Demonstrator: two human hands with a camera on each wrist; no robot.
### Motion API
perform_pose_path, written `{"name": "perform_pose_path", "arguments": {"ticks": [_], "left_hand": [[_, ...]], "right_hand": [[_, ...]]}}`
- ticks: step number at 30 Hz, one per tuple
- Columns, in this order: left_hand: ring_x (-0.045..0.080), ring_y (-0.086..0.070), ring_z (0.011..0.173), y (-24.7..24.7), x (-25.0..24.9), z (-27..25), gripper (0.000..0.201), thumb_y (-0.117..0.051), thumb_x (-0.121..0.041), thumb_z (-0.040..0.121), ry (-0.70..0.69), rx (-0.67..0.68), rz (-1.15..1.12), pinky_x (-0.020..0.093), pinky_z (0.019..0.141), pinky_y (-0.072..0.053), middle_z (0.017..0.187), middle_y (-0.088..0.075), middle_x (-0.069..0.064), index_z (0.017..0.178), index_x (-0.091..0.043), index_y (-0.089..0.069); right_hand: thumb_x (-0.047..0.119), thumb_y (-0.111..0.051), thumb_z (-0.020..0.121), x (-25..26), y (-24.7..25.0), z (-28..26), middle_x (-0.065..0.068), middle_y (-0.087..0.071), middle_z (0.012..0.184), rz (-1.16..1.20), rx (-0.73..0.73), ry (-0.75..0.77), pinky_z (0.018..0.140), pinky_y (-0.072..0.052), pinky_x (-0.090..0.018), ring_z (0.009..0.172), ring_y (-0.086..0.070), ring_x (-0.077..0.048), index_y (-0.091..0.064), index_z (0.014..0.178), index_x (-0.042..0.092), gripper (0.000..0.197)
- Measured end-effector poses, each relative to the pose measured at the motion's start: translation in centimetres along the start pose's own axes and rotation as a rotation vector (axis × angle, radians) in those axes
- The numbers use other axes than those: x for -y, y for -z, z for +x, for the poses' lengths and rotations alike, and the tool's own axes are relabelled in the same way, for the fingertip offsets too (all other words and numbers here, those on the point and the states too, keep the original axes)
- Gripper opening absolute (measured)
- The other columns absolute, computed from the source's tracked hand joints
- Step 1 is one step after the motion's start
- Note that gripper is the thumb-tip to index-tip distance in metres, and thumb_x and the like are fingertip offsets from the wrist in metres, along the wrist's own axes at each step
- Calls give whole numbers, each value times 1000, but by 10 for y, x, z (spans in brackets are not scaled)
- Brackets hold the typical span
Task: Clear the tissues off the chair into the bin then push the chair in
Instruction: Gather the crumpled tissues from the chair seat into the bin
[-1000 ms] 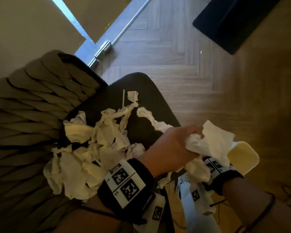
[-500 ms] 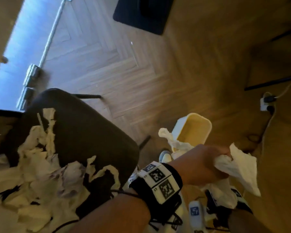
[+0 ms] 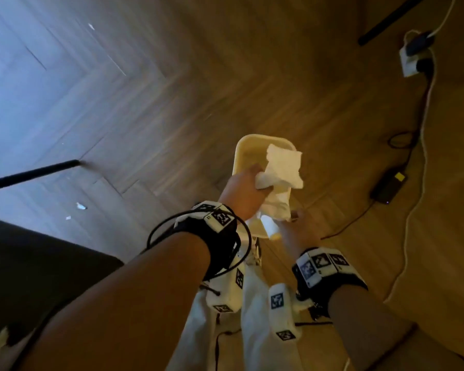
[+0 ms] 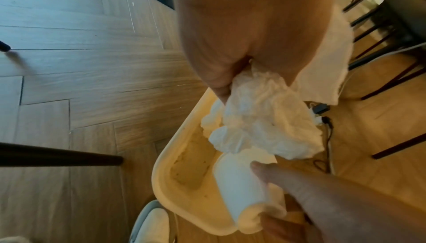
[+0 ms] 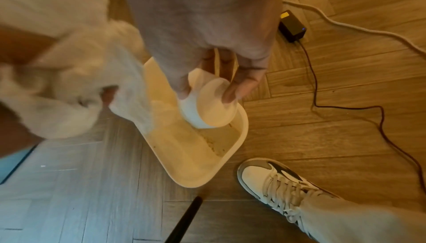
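My left hand (image 3: 245, 192) clenched on crumpled tissues (image 3: 280, 170) above the open bin (image 5: 200, 166), my right hand (image 5: 221, 50) fingers pinching its white lid (image 5: 213, 106)

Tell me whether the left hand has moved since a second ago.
Yes. The left hand, gripping tissues, went from above the chair seat to over the bin.

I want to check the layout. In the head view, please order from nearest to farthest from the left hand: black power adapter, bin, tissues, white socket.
1. tissues, gripped in the left hand.
2. bin, just beneath it.
3. black power adapter, on the floor to the right.
4. white socket, far upper right.
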State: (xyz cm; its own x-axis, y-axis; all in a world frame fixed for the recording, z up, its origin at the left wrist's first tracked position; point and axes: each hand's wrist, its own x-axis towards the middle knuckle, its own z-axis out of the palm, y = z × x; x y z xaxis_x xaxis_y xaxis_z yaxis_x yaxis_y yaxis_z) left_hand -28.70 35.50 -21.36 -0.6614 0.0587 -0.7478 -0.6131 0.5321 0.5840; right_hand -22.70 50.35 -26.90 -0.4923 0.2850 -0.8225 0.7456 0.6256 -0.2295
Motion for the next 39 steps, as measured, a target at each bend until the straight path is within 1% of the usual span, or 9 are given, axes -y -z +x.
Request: {"name": "perform_pose_path", "arguments": {"ticks": [3,7,14,21,26,30,33,36,39], "left_hand": [[31,-58,111,-14,12,27,47,-61,-30,88,109,-18,67,34,87,-45,123,-60,12,128,-11,-46],[29,-51,122,-25,19,38,68,-68,-34,82,219,2,61,38,97,-44,140,-45,8,140,-17,-36],[25,-58,112,-16,23,3,49,-62,-30,87,247,-54,-24,35,92,-49,129,-55,7,132,-17,-48],[16,-67,81,54,25,-100,6,-58,-27,89,271,-204,-281,39,81,-58,87,-68,-1,91,-23,-63],[12,-64,80,111,46,-211,9,-53,-27,95,251,-352,-333,23,71,-52,88,-65,-1,98,-23,-59],[7,-60,86,147,103,-270,15,-57,-32,91,247,-443,-88,22,80,-52,100,-60,-6,104,-24,-60],[10,-51,98,161,151,-300,33,-60,-44,85,302,-452,280,28,83,-50,115,-49,-3,113,-27,-53],[27,-46,120,153,190,-313,60,-61,-53,81,399,-285,588,43,92,-46,138,-38,7,132,-26,-41],[31,-50,117,131,207,-309,64,-64,-40,83,346,-164,697,44,88,-47,139,-39,10,136,-23,-34]], "right_hand": [[30,-64,85,-1,-4,12,-15,-66,96,74,22,19,73,-46,-36,84,-57,-27,-55,103,10,28],[24,-55,91,0,5,22,-16,-61,119,53,86,21,93,-48,-40,109,-59,-32,-52,125,9,38],[34,-54,81,28,14,-3,-8,-68,91,143,112,69,70,-49,-37,86,-66,-30,-55,84,23,11],[32,-56,86,112,15,-94,-5,-69,86,-103,392,443,72,-53,-40,82,-66,-23,-62,86,21,12],[23,-56,89,165,-22,-187,-2,-67,84,-297,562,691,75,-54,-37,83,-65,-20,-62,93,18,9],[25,-55,93,181,-67,-240,13,-58,80,-476,719,852,62,-41,-17,75,-56,1,-56,93,26,2],[29,-54,93,179,-101,-256,9,-60,88,-646,773,908,68,-45,-20,82,-58,-4,-58,101,25,10],[29,-55,92,171,-123,-262,5,-62,94,-749,769,930,71,-47,-22,86,-60,-8,-60,105,23,15],[29,-55,92,160,-133,-260,5,-63,92,-794,737,921,69,-48,-23,85,-60,-8,-60,100,25,10]]}}
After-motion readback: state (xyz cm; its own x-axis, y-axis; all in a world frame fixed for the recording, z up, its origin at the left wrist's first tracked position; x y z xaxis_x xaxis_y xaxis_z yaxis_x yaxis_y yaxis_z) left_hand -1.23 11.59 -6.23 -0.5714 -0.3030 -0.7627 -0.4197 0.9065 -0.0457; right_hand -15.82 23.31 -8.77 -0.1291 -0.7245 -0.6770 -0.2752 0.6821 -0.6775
